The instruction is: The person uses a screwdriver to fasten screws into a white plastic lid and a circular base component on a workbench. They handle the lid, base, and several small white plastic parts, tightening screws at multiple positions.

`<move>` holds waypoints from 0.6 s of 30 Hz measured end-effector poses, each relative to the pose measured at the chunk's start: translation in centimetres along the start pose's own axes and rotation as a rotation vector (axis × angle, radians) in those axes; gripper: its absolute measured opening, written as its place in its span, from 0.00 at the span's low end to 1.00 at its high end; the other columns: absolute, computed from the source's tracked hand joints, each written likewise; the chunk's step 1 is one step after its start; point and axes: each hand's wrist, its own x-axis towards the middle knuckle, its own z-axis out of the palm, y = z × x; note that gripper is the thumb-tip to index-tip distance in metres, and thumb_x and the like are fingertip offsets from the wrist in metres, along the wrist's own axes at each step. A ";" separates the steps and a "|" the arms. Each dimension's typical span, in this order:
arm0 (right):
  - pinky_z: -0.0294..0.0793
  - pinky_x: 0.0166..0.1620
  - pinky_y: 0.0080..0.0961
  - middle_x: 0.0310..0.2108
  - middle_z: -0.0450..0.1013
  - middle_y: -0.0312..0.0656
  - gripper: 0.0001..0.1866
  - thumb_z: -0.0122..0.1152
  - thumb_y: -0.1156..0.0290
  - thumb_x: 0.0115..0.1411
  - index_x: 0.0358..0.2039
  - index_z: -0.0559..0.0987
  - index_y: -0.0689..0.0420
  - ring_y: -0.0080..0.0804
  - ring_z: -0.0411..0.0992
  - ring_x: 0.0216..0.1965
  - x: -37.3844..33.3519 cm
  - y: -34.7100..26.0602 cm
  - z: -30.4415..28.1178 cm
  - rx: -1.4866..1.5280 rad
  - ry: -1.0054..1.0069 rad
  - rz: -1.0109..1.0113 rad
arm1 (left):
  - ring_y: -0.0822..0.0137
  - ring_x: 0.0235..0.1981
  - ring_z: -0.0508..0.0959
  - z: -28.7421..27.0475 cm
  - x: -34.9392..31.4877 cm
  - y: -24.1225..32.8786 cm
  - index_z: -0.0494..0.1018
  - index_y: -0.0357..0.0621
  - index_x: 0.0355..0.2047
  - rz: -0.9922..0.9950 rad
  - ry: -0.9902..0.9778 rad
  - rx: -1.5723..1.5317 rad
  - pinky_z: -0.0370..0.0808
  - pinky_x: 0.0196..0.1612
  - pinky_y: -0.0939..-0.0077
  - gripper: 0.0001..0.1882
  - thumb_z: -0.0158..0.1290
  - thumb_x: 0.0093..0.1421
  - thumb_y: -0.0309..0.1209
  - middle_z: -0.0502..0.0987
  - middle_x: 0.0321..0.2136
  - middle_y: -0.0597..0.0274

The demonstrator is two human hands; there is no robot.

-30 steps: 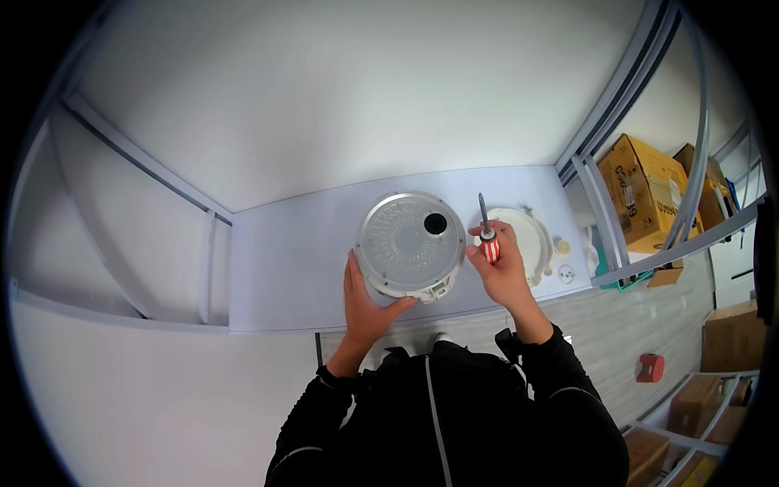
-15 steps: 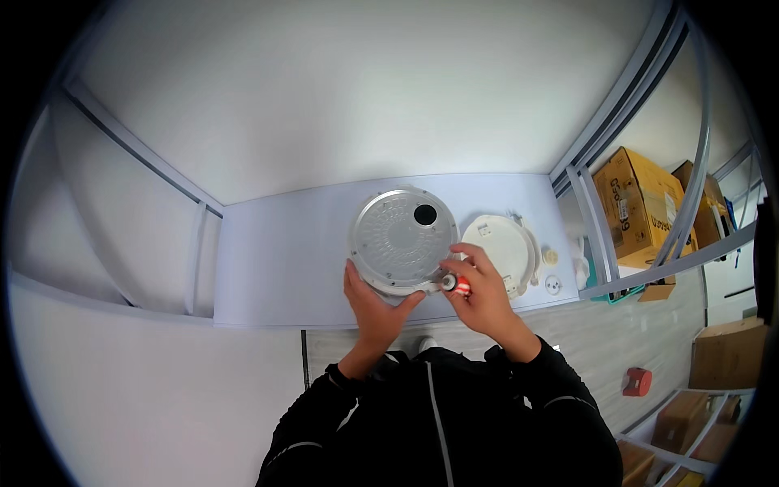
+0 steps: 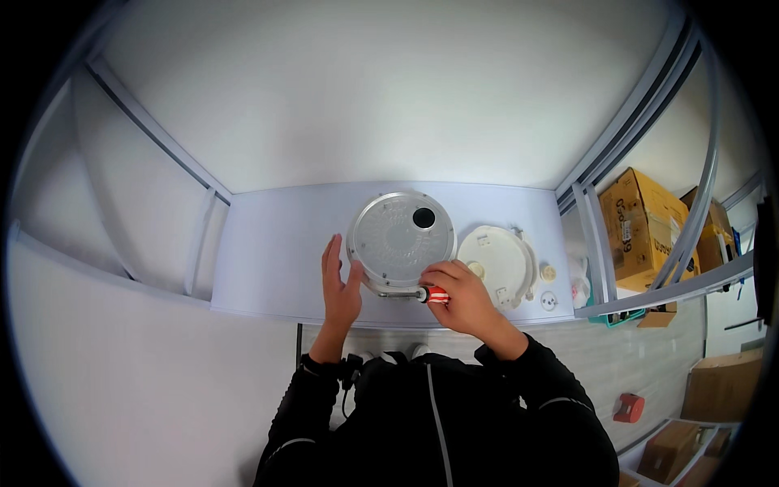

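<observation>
A round silver metal housing [image 3: 402, 243] with a black disc near its upper right rim lies on the white table. My right hand [image 3: 464, 300] is closed round the red-and-white handle of a screwdriver [image 3: 436, 295] at the housing's lower right edge. The metal shaft points left, level along the near rim; I cannot tell whether it touches the housing. My left hand [image 3: 342, 294] is held up beside the housing's lower left rim, fingers stretched and thumb apart, holding nothing. A white round plastic cover [image 3: 503, 264] lies to the right of the housing, partly behind my right hand.
Small round parts lie right of the cover: a cream one [image 3: 548, 272] and a white one with dark marks [image 3: 549, 301]. Another cream piece [image 3: 477, 269] shows on the cover's left side. Grey frame posts flank the table [image 3: 272, 268]. Cardboard boxes [image 3: 641, 223] stand beyond the right post.
My left hand has let go of the housing's rim and moved left, fingers opened. My right hand has shifted left and down, turning the screwdriver so its shaft shows pointing left.
</observation>
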 end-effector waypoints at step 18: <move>0.80 0.40 0.33 0.41 0.83 0.27 0.14 0.73 0.77 0.48 0.35 0.86 0.48 0.39 0.75 0.37 1.0 2.6 -1.6 -0.056 0.034 0.052 | 0.50 0.63 0.73 1.5 -3.3 2.8 0.58 0.36 0.73 -0.122 0.089 0.132 0.74 0.62 0.56 0.36 0.58 0.70 0.34 0.66 0.65 0.45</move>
